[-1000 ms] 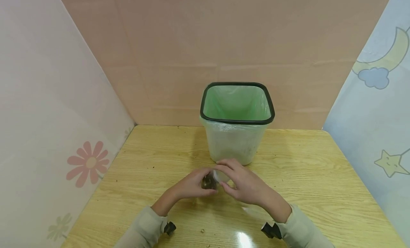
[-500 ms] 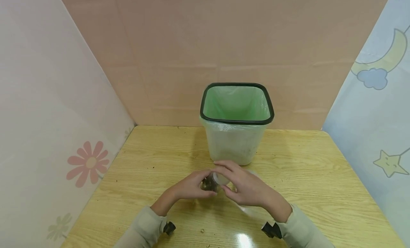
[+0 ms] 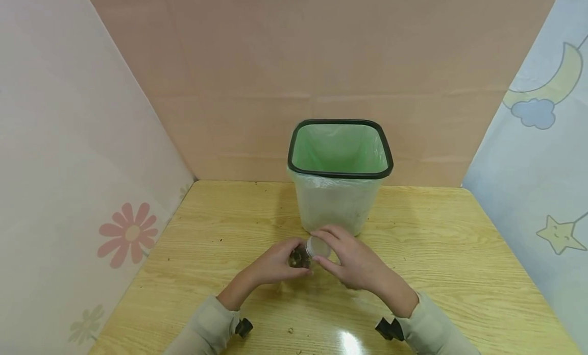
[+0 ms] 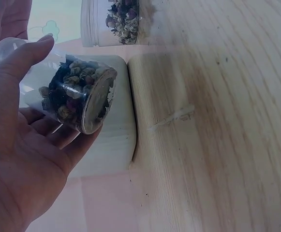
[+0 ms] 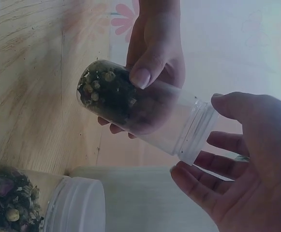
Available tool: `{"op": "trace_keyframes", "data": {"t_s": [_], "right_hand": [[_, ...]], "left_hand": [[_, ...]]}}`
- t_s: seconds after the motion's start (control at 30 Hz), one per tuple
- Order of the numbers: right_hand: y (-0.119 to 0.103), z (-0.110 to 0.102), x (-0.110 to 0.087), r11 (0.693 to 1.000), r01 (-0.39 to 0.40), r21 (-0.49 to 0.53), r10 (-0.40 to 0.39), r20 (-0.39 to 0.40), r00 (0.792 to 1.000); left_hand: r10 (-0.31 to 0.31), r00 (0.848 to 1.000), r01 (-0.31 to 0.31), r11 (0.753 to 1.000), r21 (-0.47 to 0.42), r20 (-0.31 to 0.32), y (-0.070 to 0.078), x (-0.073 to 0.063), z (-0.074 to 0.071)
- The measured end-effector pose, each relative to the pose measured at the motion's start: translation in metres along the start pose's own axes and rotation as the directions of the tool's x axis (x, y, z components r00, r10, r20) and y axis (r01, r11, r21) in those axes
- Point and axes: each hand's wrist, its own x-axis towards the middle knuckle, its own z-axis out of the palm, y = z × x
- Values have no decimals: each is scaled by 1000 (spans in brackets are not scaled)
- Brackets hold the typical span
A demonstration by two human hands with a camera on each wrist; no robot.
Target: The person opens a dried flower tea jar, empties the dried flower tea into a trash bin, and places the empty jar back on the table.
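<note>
A clear jar, part-filled with dried flower buds and dark leaves, is held tilted above the table. My left hand grips its body, with the thumb on one side and fingers on the other in the left wrist view. The jar's whitish lid points toward my right hand, whose thumb and fingertips pinch the rim. A second lidded jar of similar dried flowers stands on the table near my right hand. It is mostly hidden behind that hand in the head view.
A bin with a black rim and a pale green liner stands just beyond my hands. The wooden table meets papered walls at the back and sides. Small specks lie on its surface.
My right hand has turned and shifted its fingers around the lid, so more of the lid's top shows. My left hand keeps its grip on the jar, almost in place.
</note>
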Motion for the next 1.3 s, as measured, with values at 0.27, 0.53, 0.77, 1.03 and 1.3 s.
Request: {"op": "trace_keyframes", "data": {"t_s": [0.27,0.53,0.77,1.03,1.3], "right_hand": [[2,-2,1,991,122,52,-123,18,992],[1,-4,0,963,226,147,-232,27,972],[1,-5,-1,964,220,152,-229,42,973],[2,-3,1,992,115,42,-113,-35,993],[3,-3,2,997,74,8,-74,-44,996]], "left_hand": [[46,998,-46,999,5,46,-1,0,-2],[129,981,-124,991,-43,145,-2,-3,-7],[103,984,-95,993,-63,149,-2,-3,-6],[50,998,-51,998,26,34,3,1,-1],[24,1000,-24,999,41,-3,3,2,0]]}}
